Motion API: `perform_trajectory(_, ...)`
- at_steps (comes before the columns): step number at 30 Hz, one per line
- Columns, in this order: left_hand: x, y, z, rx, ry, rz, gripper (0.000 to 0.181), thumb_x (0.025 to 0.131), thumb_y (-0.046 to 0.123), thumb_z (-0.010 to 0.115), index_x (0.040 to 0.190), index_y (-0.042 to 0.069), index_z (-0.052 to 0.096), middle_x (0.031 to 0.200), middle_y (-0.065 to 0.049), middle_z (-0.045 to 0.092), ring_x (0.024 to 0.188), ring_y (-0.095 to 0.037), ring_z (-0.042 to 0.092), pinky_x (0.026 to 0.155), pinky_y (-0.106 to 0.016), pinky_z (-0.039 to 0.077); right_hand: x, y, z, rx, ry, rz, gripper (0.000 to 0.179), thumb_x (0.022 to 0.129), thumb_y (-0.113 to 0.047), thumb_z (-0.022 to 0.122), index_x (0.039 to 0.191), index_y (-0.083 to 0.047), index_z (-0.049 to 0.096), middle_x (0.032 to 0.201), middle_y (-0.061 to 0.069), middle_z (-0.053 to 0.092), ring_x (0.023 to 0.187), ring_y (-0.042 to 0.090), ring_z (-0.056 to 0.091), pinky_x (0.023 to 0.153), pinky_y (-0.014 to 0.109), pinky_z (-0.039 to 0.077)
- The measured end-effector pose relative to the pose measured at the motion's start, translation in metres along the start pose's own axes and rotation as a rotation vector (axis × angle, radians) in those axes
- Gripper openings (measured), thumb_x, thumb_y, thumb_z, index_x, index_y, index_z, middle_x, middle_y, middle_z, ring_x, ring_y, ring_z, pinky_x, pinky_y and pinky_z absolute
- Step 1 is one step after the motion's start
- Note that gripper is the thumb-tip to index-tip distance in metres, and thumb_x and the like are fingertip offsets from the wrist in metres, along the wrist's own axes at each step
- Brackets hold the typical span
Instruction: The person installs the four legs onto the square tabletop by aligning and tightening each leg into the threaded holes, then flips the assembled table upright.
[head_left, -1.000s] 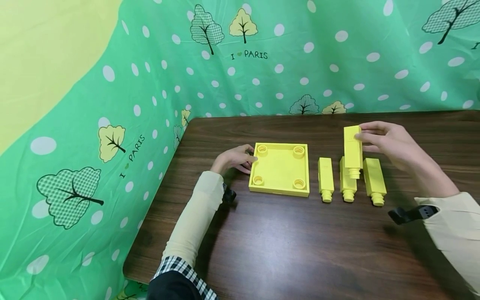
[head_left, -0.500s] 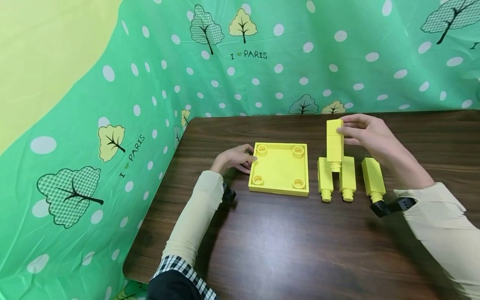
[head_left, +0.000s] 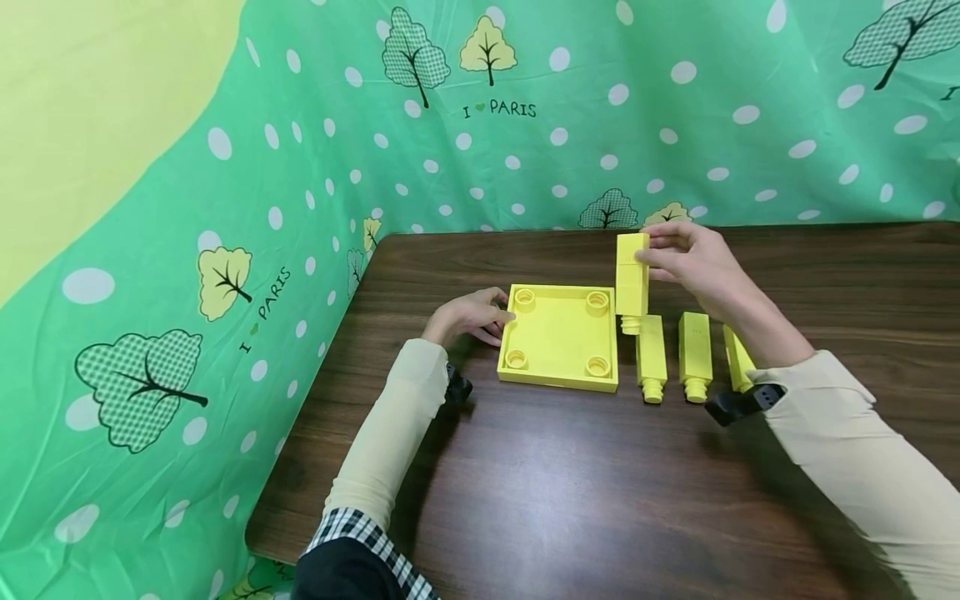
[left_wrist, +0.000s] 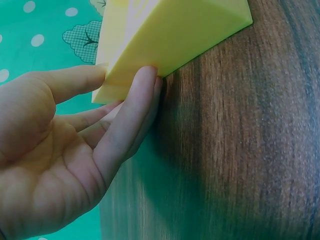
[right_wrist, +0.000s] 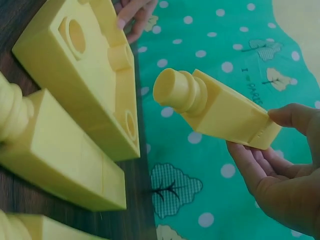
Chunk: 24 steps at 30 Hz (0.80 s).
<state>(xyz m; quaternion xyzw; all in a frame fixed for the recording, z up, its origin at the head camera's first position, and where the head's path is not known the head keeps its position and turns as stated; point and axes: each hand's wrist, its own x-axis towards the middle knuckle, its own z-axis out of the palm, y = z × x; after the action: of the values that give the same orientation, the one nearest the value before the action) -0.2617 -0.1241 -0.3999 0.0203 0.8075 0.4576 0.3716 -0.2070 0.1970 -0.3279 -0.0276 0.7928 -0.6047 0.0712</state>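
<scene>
The tabletop (head_left: 555, 475) spreads wide in front of the yellow tray (head_left: 558, 333), whose left side the left hand (head_left: 468, 317) pinches, while the right hand's (head_left: 701, 262) grip, parted just a block's width, holds one yellow block (head_left: 632, 271) raised near the tray's far right corner, three similar blocks (head_left: 695, 346) lying alongside.

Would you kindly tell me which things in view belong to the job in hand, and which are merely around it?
Job: square yellow base; yellow block in the right hand; likely three matching blocks.
Surroundings: dark wooden table; green patterned cloth.
</scene>
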Motion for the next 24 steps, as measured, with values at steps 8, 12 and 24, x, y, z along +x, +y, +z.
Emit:
perform_trajectory(8,-0.001,0.002,0.001,0.014,-0.002,-0.005,0.043,0.099,0.020,0.054,0.136,0.010,0.035,0.101,-0.014,0.053,0.084,-0.023,0.060,0.075,-0.032,0.060,0.010,-0.004,0.015,0.021,-0.009,-0.033,0.055,0.092,-0.025,0.065,0.136,-0.004,0.041,0.115,-0.001,0.046,0.098,0.005,0.055,0.081,0.017,0.055)
perform_trajectory(12,-0.002,0.003,0.001,0.006,-0.008,-0.002,0.043,0.098,0.020,0.054,0.135,0.010,0.036,0.100,-0.014,0.055,0.083,-0.023,0.061,0.076,-0.033,0.060,0.010,-0.007,0.023,0.033,0.005,-0.059,0.052,0.092,-0.021,0.065,0.134,-0.003,0.042,0.113,-0.001,0.047,0.098,0.006,0.055,0.081,0.018,0.055)
perform_trajectory(24,-0.001,0.002,0.001,0.008,-0.004,0.004,0.045,0.098,0.020,0.054,0.137,0.010,0.034,0.100,-0.015,0.056,0.083,-0.024,0.062,0.075,-0.034,0.060,0.018,-0.009,0.048,0.027,0.032,-0.131,0.044,0.091,-0.011,0.065,0.129,-0.005,0.045,0.113,0.000,0.047,0.102,0.010,0.052,0.080,0.018,0.055)
